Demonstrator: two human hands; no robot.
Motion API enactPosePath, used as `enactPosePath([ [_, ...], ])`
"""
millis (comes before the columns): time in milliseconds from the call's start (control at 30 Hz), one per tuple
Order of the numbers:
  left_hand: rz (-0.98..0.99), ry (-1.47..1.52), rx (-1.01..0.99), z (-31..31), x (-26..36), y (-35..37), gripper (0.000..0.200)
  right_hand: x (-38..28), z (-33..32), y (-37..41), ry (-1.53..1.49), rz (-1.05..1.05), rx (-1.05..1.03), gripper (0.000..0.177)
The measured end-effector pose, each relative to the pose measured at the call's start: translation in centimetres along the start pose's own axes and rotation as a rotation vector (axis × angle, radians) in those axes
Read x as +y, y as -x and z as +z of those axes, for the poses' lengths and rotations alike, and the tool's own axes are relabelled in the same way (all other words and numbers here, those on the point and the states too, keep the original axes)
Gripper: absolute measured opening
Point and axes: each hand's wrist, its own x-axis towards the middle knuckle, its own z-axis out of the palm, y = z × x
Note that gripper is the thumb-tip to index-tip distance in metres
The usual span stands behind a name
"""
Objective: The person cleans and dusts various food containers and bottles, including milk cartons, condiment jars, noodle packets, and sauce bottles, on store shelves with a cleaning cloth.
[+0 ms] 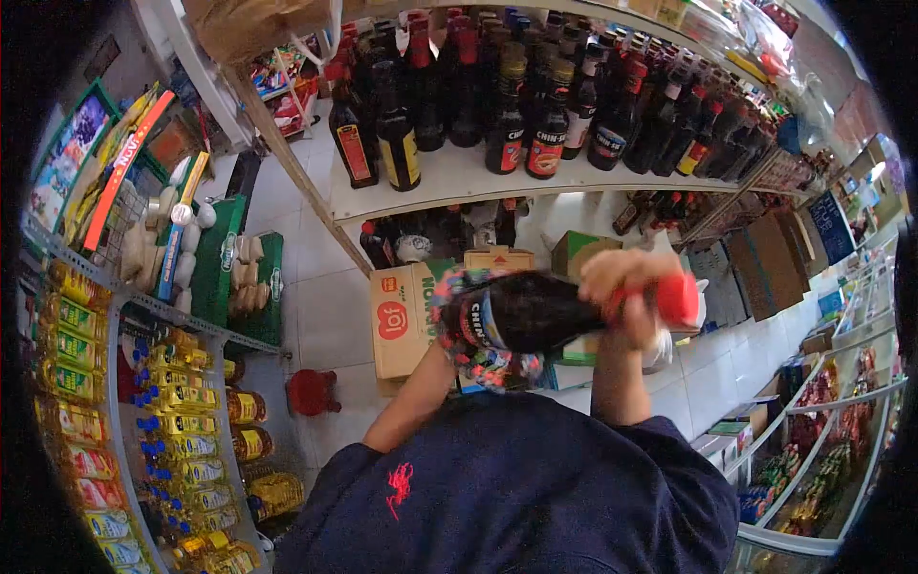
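A dark sauce bottle point(531, 311) with a black and blue label lies sideways in front of my chest. Around its neck and red cap, my right hand point(636, 297) is closed, slightly smeared by motion; some red cloth or plastic shows at the fingers. A colourful patterned cloth point(492, 365) is bunched around the bottle's base, and my left hand is hidden behind it, with only the forearm showing.
Rows of dark bottles point(545, 143) stand on a white shelf point(440, 196) ahead. Below it are cardboard boxes point(400, 330). Oil bottles point(186, 421) fill the left rack, a red stool point(313, 392) stands on the floor, and glass-fronted shelves point(813, 430) are at right.
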Motion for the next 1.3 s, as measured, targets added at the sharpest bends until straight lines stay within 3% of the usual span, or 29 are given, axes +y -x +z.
enactPosePath([
  [33,0.377,0.358,0.081,-4.8,-2.5,-0.5,0.054,0.5,-0.1,0.7,0.046,0.149,0.241,0.013],
  [67,0.374,0.358,0.079,-4.2,-1.8,-0.1,0.054,0.9,-0.1,1.4,0.089,0.298,0.484,0.013],
  [100,0.235,0.218,0.118,-2.9,0.0,0.8,0.054,1.4,-0.6,1.6,0.014,0.372,0.603,0.011],
  [133,0.097,0.075,0.152,-1.6,1.6,1.5,0.055,1.8,-1.3,2.1,0.014,0.365,0.604,0.011],
  [200,0.086,-0.093,0.185,0.5,2.6,2.2,0.053,2.4,-2.6,3.2,-0.299,0.381,0.714,0.007],
  [267,0.174,-0.153,0.39,3.3,2.7,3.4,0.05,2.4,-3.0,3.7,-0.32,0.356,0.781,0.011],
  [333,0.132,-0.064,0.411,4.0,2.8,4.4,0.046,1.8,-2.9,4.0,-0.446,0.329,0.667,0.012],
  [400,0.117,-0.378,0.563,3.0,3.5,4.5,0.04,1.3,-2.2,4.1,-0.411,0.297,0.679,0.012],
  [467,0.039,-0.361,0.565,2.6,3.2,5.1,0.036,0.6,-0.6,4.2,-0.235,0.176,0.437,0.015],
  [533,0.026,-0.542,0.687,1.0,2.4,5.1,0.035,0.0,1.3,4.6,-0.19,0.142,0.198,0.025],
  [567,-0.022,-0.588,0.846,0.3,2.2,5.0,0.03,0.1,1.2,4.7,-0.126,0.162,0.098,0.024],
  [600,-0.021,-0.593,0.842,-0.2,2.1,4.9,0.03,0.3,1.1,4.6,-0.063,0.176,-0.004,0.023],
  [667,0.135,-1.101,0.836,-0.5,1.5,5.1,0.027,0.6,1.1,4.8,-0.07,0.195,0.002,0.024],
  [700,0.201,-1.055,0.859,-0.1,1.1,5.3,0.027,0.6,1.2,5.0,-0.08,0.221,0.008,0.024],
  [800,0.354,-1.085,0.782,3.7,-0.5,4.7,0.028,1.2,1.9,5.2,-0.038,0.255,0.046,0.023],
  [833,0.366,-1.121,0.758,5.8,-1.1,4.4,0.029,1.3,2.3,5.1,0.137,0.249,-0.031,0.022],
  [867,0.449,-1.016,0.581,7.1,-1.5,3.9,0.034,1.9,2.5,5.3,0.236,0.202,-0.108,0.022],
  [933,0.616,-1.183,0.269,8.9,-1.1,3.4,0.041,2.3,2.8,5.6,0.338,0.229,-0.128,0.021],
  [967,0.618,-1.182,0.266,9.2,-0.6,2.9,0.041,2.1,2.9,5.6,0.34,0.226,-0.129,0.021],
  [1033,0.611,-1.337,0.053,9.6,0.3,2.0,0.045,1.6,3.0,5.9,0.344,0.405,0.089,0.02],
  [1067,0.62,-1.337,0.049,8.9,1.0,1.4,0.045,1.6,2.9,5.7,0.345,0.397,0.083,0.02],
  [1133,0.387,-1.335,-0.039,6.0,2.0,0.4,0.043,1.7,2.8,5.7,0.241,0.267,-0.071,0.02],
  [1167,0.289,-1.075,0.021,5.4,1.9,0.2,0.042,1.5,3.2,5.2,0.205,0.242,-0.103,0.019],
  [1200,0.283,-1.076,0.02,4.3,1.4,0.4,0.042,1.4,3.1,5.0,0.205,0.243,-0.097,0.019],
  [1267,0.353,-1.389,0.181,2.8,0.4,0.8,0.042,1.2,2.5,4.6,0.231,0.21,-0.152,0.02],
  [1300,0.367,-1.096,0.095,4.7,0.3,0.7,0.042,1.1,2.3,4.7,0.199,0.25,-0.102,0.02],
])
